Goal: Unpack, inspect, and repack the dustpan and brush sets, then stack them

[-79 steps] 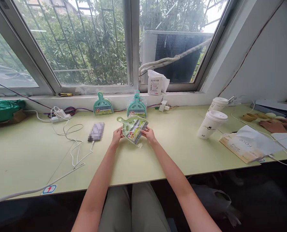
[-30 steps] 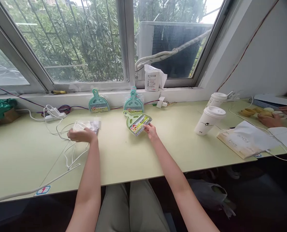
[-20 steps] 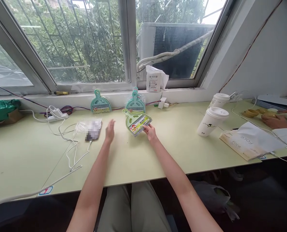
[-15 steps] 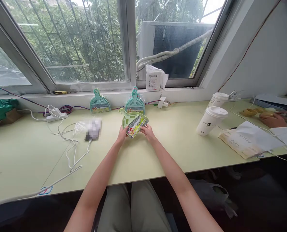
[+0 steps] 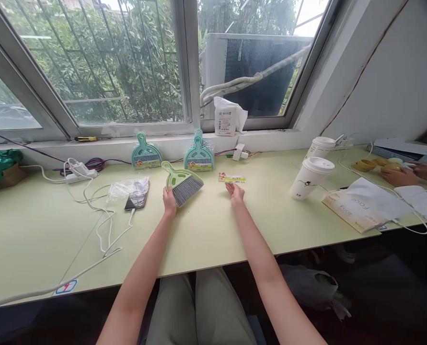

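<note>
My left hand is closed on the left edge of a light green dustpan that has a small brush with grey bristles nested in it. The pair is tilted above the table, handle toward the window. To the right, my right hand pinches a colourful printed cardboard label, apart from the dustpan. Behind them, against the sill, stand a stack of teal dustpan sets and another teal dustpan set, both with labels on.
A phone with a charging cable and clear plastic wrap lies at left, near a power strip. Two white paper cups and a tissue pack are at right. Another person's hands work at the far right.
The printed label has come off the green dustpan set and moved right with my right hand. My left hand has shifted slightly left with the dustpan, baring the brush's bristles.
</note>
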`<act>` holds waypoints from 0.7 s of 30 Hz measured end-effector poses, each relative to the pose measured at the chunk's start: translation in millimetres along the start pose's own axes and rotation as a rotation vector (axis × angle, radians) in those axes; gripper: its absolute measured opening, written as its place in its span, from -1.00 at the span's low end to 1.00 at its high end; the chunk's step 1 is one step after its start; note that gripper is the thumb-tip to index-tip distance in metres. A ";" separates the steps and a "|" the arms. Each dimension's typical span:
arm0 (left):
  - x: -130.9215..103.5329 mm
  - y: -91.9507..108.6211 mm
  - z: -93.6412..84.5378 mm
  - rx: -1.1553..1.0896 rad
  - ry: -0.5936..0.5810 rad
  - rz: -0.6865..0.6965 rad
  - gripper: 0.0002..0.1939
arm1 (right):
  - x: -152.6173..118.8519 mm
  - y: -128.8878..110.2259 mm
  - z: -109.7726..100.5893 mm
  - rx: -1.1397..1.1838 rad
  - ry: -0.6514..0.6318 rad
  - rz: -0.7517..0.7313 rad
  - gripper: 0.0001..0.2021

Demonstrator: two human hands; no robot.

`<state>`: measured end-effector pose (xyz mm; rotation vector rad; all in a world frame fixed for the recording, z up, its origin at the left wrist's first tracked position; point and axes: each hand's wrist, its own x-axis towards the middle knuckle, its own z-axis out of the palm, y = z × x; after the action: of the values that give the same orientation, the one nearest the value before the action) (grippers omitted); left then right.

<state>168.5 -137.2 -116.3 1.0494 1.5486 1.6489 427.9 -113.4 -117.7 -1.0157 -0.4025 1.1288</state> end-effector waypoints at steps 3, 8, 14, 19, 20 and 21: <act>-7.0 5.5 2.3 0.025 -0.025 0.065 -0.59 | -5.0 -2.5 2.0 -0.079 -0.081 -0.008 -0.81; -30.6 14.3 13.1 0.069 -0.179 0.231 -0.51 | -49.4 13.2 29.2 -0.614 -0.332 -0.458 -0.75; -55.7 22.9 15.9 0.250 -0.392 0.464 -0.45 | -76.5 19.5 39.1 -1.025 -0.372 -0.959 -0.70; -57.3 26.4 13.7 0.316 -0.493 0.570 -0.44 | -68.4 16.5 35.7 -1.088 -0.264 -1.092 -0.73; -57.3 26.7 15.1 0.281 -0.506 0.557 -0.43 | -66.5 16.2 35.5 -1.090 -0.231 -1.101 -0.73; -57.6 27.1 17.1 0.237 -0.515 0.541 -0.42 | -64.9 15.9 35.5 -1.091 -0.201 -1.104 -0.72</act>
<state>212.9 -181.8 -96.8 1.9746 1.1867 1.3619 366.4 -153.3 -99.0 -1.2883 -1.6107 -0.0937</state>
